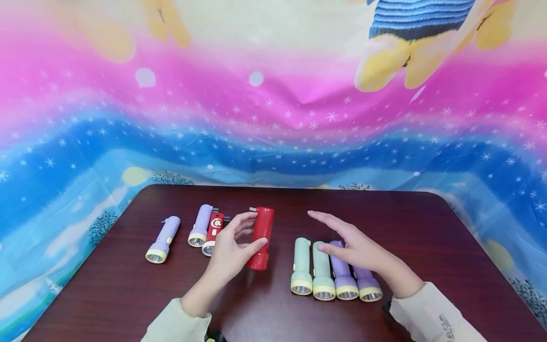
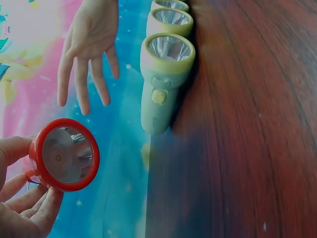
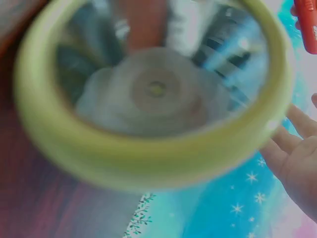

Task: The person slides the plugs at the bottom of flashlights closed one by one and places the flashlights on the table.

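Note:
My left hand (image 1: 229, 251) grips a red flashlight (image 1: 264, 225) between thumb and fingers, tilted above the table. In the left wrist view, the red-rimmed lens (image 2: 69, 156) of this flashlight faces the camera. My right hand (image 1: 361, 246), fingers extended and holding nothing, hovers over a row of flashlights. That row has two pale green ones, a left one (image 1: 301, 261) and a right one (image 1: 321, 266), then two purple ones, a left one (image 1: 342, 273) and a right one (image 1: 366, 280). The hand partly covers the purple pair. One yellow-rimmed lens (image 3: 153, 158) looms large in the right wrist view.
On the left of the dark wooden table (image 1: 107, 285) lies a lilac flashlight (image 1: 164, 240). Another lilac flashlight (image 1: 201, 225) sits beside a red one with a white emblem (image 1: 215, 225), partly behind my left hand. A patterned cloth (image 1: 273, 114) hangs around the table's edges.

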`<action>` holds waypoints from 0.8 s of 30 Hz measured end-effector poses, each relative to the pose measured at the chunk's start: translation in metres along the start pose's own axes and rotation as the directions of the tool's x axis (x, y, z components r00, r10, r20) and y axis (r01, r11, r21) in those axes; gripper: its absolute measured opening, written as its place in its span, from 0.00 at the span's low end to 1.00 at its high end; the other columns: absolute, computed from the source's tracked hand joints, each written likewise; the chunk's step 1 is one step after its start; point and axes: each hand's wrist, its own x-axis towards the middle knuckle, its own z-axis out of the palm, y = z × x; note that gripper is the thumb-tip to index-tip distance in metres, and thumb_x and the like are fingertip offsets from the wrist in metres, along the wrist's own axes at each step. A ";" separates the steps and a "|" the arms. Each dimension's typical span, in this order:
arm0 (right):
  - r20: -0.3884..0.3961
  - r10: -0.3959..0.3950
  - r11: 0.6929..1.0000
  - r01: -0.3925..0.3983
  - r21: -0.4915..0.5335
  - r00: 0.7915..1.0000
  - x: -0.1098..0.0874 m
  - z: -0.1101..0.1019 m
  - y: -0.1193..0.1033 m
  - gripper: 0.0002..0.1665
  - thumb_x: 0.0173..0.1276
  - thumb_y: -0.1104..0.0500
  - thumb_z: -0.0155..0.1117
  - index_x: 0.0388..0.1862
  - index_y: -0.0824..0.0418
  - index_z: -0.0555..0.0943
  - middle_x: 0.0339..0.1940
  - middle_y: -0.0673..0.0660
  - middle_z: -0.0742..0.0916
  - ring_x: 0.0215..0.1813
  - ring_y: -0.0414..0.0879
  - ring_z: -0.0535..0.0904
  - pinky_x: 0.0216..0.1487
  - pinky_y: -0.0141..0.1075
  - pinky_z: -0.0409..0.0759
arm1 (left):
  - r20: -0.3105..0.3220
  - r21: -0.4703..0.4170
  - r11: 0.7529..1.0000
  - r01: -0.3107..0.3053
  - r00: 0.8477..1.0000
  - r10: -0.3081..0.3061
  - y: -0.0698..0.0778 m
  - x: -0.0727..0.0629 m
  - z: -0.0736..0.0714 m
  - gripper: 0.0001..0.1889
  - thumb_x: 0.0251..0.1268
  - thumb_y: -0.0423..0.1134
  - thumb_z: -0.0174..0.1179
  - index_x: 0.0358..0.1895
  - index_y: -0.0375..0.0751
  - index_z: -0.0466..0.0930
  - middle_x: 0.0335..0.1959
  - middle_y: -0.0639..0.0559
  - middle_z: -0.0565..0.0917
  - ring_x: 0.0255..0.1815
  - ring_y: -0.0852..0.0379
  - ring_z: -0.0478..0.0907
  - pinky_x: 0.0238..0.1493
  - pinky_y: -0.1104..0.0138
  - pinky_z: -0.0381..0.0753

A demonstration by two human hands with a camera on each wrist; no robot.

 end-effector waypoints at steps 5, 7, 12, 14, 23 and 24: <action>-0.041 0.005 0.998 -0.002 0.064 0.999 0.005 -0.004 -0.002 0.38 0.72 0.55 0.64 0.78 0.47 0.62 0.76 0.51 0.71 0.72 0.55 0.71 0.66 0.61 0.72 | 0.007 -0.009 1.000 0.006 1.000 -0.006 0.004 0.000 0.006 0.34 0.51 0.33 0.75 0.63 0.52 0.75 0.54 0.48 0.85 0.52 0.49 0.83 0.44 0.61 0.88; -0.047 0.003 0.997 0.000 0.079 0.999 0.007 -0.004 -0.004 0.38 0.72 0.55 0.63 0.78 0.47 0.62 0.75 0.52 0.71 0.70 0.57 0.73 0.64 0.62 0.73 | 0.009 -0.022 1.000 -0.007 1.000 0.007 0.005 0.000 0.009 0.33 0.51 0.32 0.75 0.63 0.50 0.75 0.54 0.47 0.84 0.52 0.48 0.83 0.44 0.60 0.88; -0.040 0.001 0.993 0.004 0.119 0.999 0.015 -0.002 -0.011 0.36 0.73 0.55 0.63 0.77 0.48 0.63 0.75 0.52 0.72 0.69 0.55 0.75 0.64 0.62 0.74 | 0.018 -0.048 0.998 -0.030 0.999 0.031 0.009 0.001 0.015 0.32 0.53 0.32 0.74 0.63 0.49 0.75 0.54 0.47 0.85 0.52 0.48 0.83 0.44 0.62 0.88; -0.038 -0.002 0.991 0.007 0.131 0.999 0.018 0.000 -0.014 0.36 0.73 0.55 0.62 0.77 0.48 0.63 0.75 0.52 0.72 0.68 0.53 0.75 0.64 0.62 0.74 | 0.021 -0.046 0.998 -0.031 0.999 0.032 0.010 0.001 0.018 0.32 0.52 0.32 0.74 0.63 0.50 0.75 0.54 0.48 0.85 0.52 0.48 0.83 0.44 0.63 0.88; -0.053 -0.015 0.975 0.026 0.221 0.998 0.032 0.008 -0.026 0.36 0.73 0.57 0.62 0.77 0.48 0.63 0.72 0.53 0.75 0.66 0.51 0.77 0.64 0.57 0.76 | 0.031 -0.059 0.997 -0.059 0.998 0.060 0.014 0.000 0.026 0.31 0.53 0.33 0.74 0.62 0.50 0.75 0.53 0.47 0.85 0.52 0.49 0.84 0.44 0.66 0.87; -0.056 -0.018 0.974 0.030 0.226 0.998 0.033 0.009 -0.027 0.36 0.72 0.58 0.62 0.77 0.48 0.63 0.72 0.54 0.75 0.66 0.50 0.77 0.64 0.56 0.77 | 0.031 -0.061 0.996 -0.061 0.998 0.063 0.015 0.000 0.027 0.31 0.53 0.33 0.74 0.62 0.50 0.75 0.53 0.47 0.85 0.52 0.48 0.84 0.44 0.66 0.87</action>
